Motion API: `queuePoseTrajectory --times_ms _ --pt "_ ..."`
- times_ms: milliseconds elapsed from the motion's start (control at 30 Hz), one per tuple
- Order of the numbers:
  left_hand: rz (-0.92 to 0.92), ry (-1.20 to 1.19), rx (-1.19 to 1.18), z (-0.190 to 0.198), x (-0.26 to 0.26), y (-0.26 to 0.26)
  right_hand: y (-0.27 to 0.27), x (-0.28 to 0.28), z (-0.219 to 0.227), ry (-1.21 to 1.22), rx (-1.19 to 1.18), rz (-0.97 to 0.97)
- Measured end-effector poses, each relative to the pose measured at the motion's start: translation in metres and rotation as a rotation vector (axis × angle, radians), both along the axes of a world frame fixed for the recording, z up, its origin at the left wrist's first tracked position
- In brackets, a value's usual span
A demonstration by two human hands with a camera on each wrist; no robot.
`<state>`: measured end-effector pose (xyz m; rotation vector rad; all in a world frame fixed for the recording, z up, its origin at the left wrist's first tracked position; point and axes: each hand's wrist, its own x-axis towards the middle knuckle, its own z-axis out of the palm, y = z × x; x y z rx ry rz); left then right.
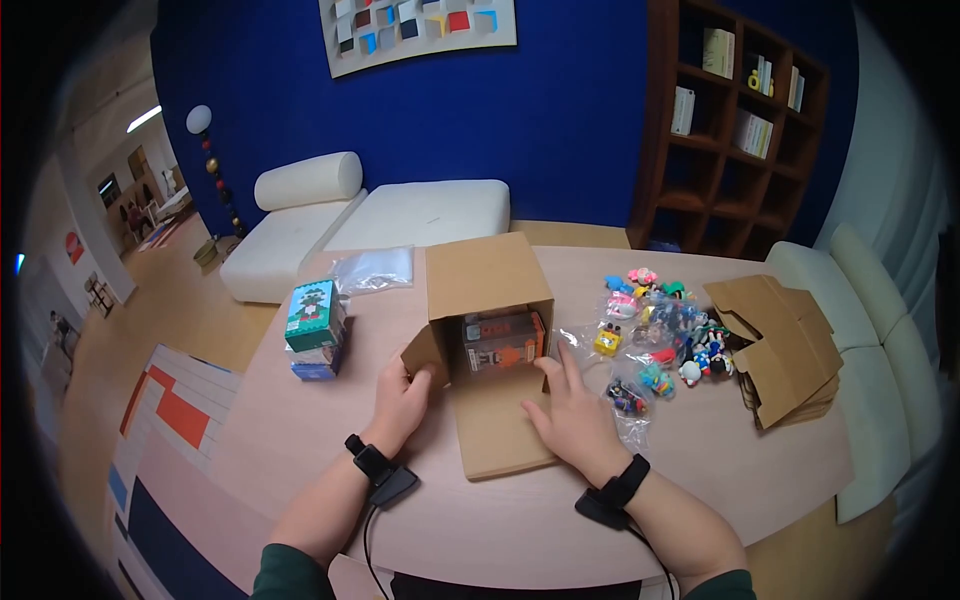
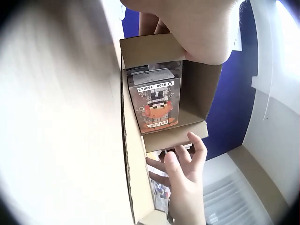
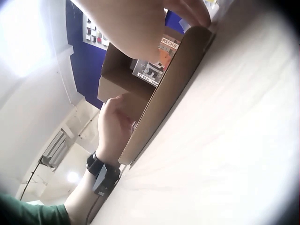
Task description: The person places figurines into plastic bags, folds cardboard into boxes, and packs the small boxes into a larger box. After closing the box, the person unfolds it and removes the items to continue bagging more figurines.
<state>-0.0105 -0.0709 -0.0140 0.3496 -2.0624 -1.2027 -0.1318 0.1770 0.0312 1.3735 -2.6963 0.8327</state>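
Note:
A cardboard box [image 1: 488, 278] lies on its side on the table, its mouth facing me and its long lower flap [image 1: 500, 435] spread over the tabletop. Inside sit dark printed brick-toy boxes [image 1: 505, 345]; the left wrist view shows "BRICKS" and an orange figure on one box [image 2: 157, 105]. My left hand [image 1: 403, 402] pinches the left side flap [image 1: 425, 357], thumb on one face and fingers curled behind. At the right side flap, my right hand [image 1: 574, 415] has its fingers spread and fairly straight, fingertips right at the cardboard edge.
To the left stand stacked small boxes [image 1: 313, 325], a green one on top, near clear plastic bags [image 1: 372, 268]. Several bagged toy figures [image 1: 660, 335] lie right of the box. Flattened cardboard [image 1: 790, 350] rests at the table's right edge.

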Motion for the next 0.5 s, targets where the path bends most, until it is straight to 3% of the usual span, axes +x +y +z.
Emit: queuePoseTrajectory --times_ms 133,233,333,400,433,500 --pt "0.036 0.108 0.128 -0.012 0.002 -0.012 -0.001 -0.01 -0.013 0.033 -0.208 -0.072" --pt "0.045 0.19 0.166 -0.008 0.006 -0.018 -0.005 -0.024 -0.031 -0.121 -0.236 -0.054" --pt "0.102 0.252 0.247 -0.013 0.0 -0.033 -0.008 -0.034 -0.041 -0.012 -0.187 0.03" --pt "0.14 0.301 0.3 -0.015 -0.002 -0.042 -0.011 -0.033 -0.039 -0.07 -0.172 0.051" --pt "0.14 0.303 0.303 -0.011 -0.003 -0.037 -0.013 -0.031 -0.039 -0.135 -0.167 0.067" --pt "0.307 0.364 0.136 0.001 -0.005 -0.025 -0.015 -0.031 -0.045 -0.082 -0.162 0.057"
